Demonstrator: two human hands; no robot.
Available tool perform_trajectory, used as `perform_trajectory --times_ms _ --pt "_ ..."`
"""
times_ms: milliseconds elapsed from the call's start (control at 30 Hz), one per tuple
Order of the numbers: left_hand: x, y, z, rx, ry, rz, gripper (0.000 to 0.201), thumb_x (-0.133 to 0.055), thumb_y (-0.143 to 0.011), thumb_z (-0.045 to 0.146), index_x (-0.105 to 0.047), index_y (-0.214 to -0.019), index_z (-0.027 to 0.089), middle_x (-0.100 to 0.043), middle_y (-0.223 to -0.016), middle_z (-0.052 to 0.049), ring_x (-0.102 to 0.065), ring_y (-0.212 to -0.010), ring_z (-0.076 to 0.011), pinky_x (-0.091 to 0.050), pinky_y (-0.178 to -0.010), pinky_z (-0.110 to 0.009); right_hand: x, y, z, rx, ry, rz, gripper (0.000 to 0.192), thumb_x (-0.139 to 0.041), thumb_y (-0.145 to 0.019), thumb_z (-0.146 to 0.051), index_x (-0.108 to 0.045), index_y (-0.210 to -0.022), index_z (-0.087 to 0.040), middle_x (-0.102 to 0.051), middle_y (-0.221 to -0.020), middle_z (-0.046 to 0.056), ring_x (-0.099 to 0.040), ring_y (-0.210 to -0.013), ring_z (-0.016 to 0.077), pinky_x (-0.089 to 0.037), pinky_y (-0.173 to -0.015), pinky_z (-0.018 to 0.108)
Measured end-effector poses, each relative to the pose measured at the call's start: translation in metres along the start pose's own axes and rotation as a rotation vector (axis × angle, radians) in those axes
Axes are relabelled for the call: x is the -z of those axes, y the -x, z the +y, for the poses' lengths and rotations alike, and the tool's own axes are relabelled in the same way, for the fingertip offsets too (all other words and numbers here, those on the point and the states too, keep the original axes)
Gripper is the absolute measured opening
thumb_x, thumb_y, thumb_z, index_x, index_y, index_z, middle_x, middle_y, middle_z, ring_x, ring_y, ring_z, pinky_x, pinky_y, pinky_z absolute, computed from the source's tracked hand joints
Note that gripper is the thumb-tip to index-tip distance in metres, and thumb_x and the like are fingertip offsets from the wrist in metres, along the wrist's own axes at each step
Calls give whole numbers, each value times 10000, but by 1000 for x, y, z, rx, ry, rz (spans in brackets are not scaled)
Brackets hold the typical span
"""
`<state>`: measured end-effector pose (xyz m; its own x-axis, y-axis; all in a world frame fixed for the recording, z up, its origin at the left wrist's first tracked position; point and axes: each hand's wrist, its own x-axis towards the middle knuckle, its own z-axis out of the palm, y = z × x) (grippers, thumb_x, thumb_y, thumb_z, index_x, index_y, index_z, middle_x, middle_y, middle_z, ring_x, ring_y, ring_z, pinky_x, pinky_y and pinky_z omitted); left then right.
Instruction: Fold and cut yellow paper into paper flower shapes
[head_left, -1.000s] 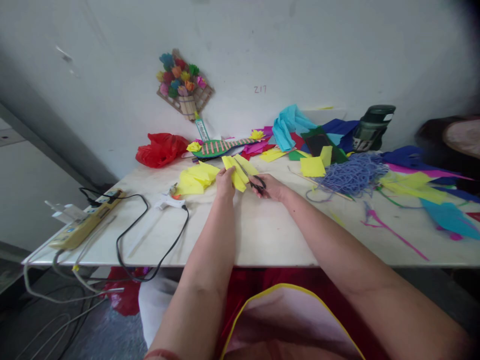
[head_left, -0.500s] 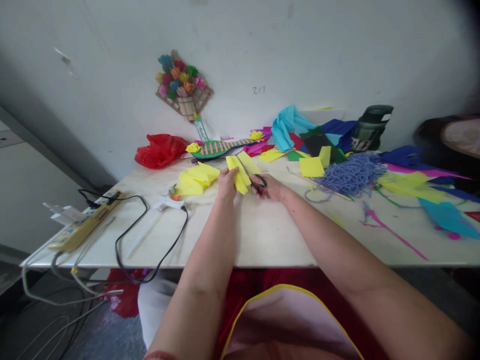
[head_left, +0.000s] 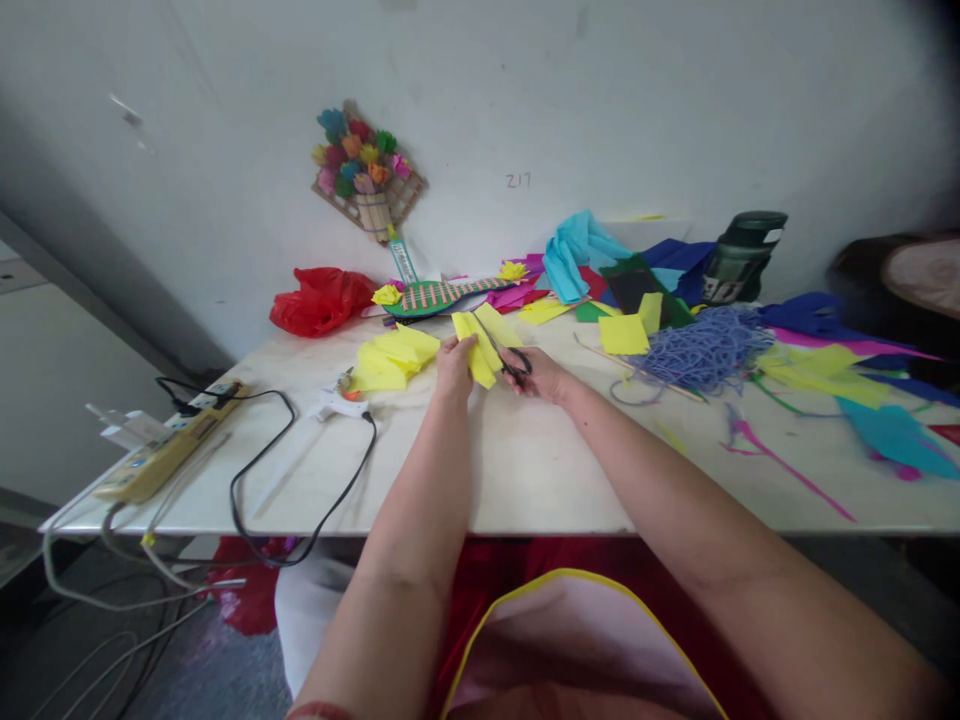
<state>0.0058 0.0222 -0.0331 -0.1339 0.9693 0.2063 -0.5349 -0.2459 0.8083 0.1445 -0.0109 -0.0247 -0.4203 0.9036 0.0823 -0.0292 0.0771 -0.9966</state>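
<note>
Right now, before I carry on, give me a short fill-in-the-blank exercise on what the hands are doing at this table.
1. The left hand holds folded paper whose colour is ____.
2. The right hand grips a pair of ____ with black handles.
3. The plastic bag near the wall is ____ in colour.
4. The black cable runs from the glue gun towards the ____ at the table's left edge.

Missing words: yellow; scissors; red; power strip

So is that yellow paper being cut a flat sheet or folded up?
Folded. The yellow paper in the left hand shows stacked pleats fanning apart, scissors cutting in.
</note>
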Motion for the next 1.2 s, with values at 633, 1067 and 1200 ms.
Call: perform_trajectory --times_ms 633,1067,1200 --pt "-1 0 3 11 43 43 205 -654 -543 197 -587 -719 116 -628 -634 -41 -599 -580 -158 -480 -625 -301 -1 -3 4 10 22 25 351 -557 -679 -486 -456 -637 -152 -471 -477 -48 -384 -318 29 -195 -253 145" --pt "0 0 -4 58 31 -46 238 -647 -573 208 -581 -777 106 -631 -628 -51 -598 -562 -162 -480 -639 -324 3 -2 6 21 -38 9 366 -515 -707 -515 -480 -672 -153 -505 -481 -28 -441 -325 58 -216 -236 157" --pt "-1 1 -4 78 23 -63 250 -652 -570 226 -573 -774 105 -630 -623 -60 -614 -622 -188 -477 -670 -336 3 -1 5 10 -50 18 352 -519 -708 -506 -489 -702 -155 -515 -487 -25 -452 -333 60 -227 -241 156"
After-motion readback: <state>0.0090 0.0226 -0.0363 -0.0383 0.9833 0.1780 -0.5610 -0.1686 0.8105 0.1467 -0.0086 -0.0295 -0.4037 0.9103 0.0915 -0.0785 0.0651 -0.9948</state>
